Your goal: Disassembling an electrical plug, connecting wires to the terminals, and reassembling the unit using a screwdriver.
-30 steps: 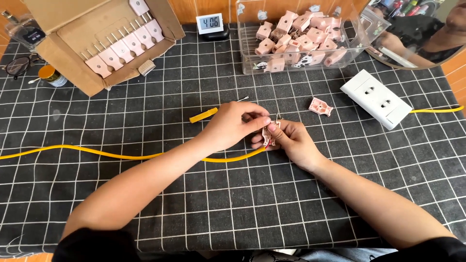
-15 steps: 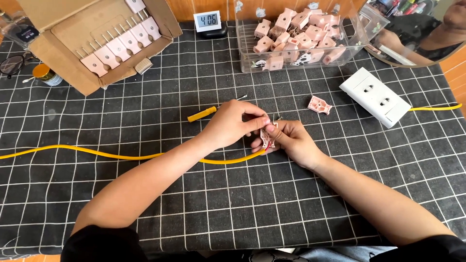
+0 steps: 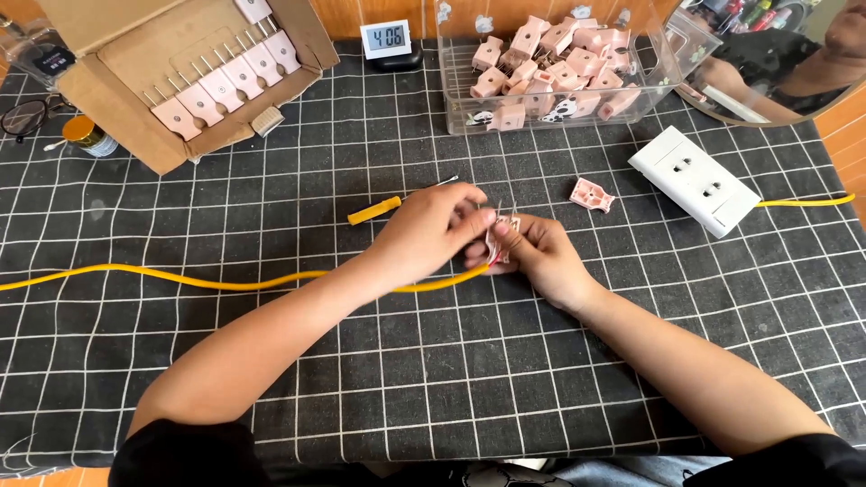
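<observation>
Both hands meet mid-table: left hand [image 3: 431, 233] and right hand [image 3: 541, 257] pinch a small pink plug [image 3: 499, 240] on the yellow cable [image 3: 207, 281]. Light, rigid, fiddly; best gripped by its sides. Spare cover [image 3: 591, 194] at two o'clock.

A black cloth with a white grid [image 3: 271, 361] covers the table. Taking the white double socket block [image 3: 695, 180] at the right as landmark: just to its left lies a loose pink plug half [image 3: 592, 194]. Behind it and to the left stands a clear plastic bin of pink plugs [image 3: 550, 68]. Further left of the bin sits a small digital clock [image 3: 386, 41]. Well to the left of the socket block lies a yellow-handled screwdriver [image 3: 374, 210]. Far left, an open cardboard box [image 3: 194, 77] holds a row of pink plugs, with a small gold-lidded jar [image 3: 83, 135] and eyeglasses [image 3: 27, 115] beside it.
</observation>
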